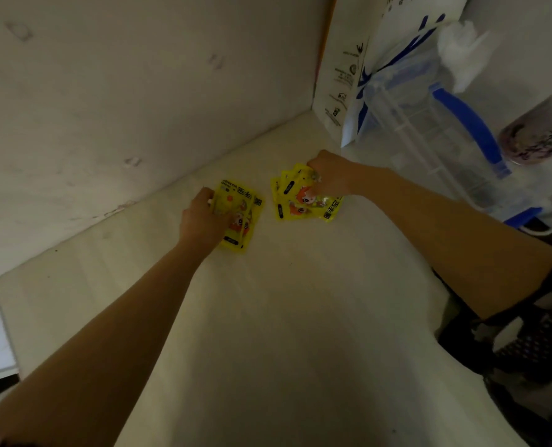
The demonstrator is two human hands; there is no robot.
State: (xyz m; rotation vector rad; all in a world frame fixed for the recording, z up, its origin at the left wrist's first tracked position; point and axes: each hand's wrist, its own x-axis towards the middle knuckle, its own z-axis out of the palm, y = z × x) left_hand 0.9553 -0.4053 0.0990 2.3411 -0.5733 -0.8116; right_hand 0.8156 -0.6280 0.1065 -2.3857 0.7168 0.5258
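Two small stacks of yellow packets with an orange cartoon figure lie on a white table (300, 317) near the wall. My left hand (203, 221) grips the left stack of yellow packets (240, 217) from its left side, fingers curled over it. My right hand (329, 175) holds the right, fanned stack of yellow packets (300, 201) at its far end, fingers curled round the packets. Both stacks rest on or just above the table surface.
A white wall (107, 108) runs along the table's far left edge. At the back right stand a white paper bag (342, 75), a clear plastic container with a blue handle (461, 124), and a printed cup (532, 140). Dark fabric (542, 333) lies at the right.
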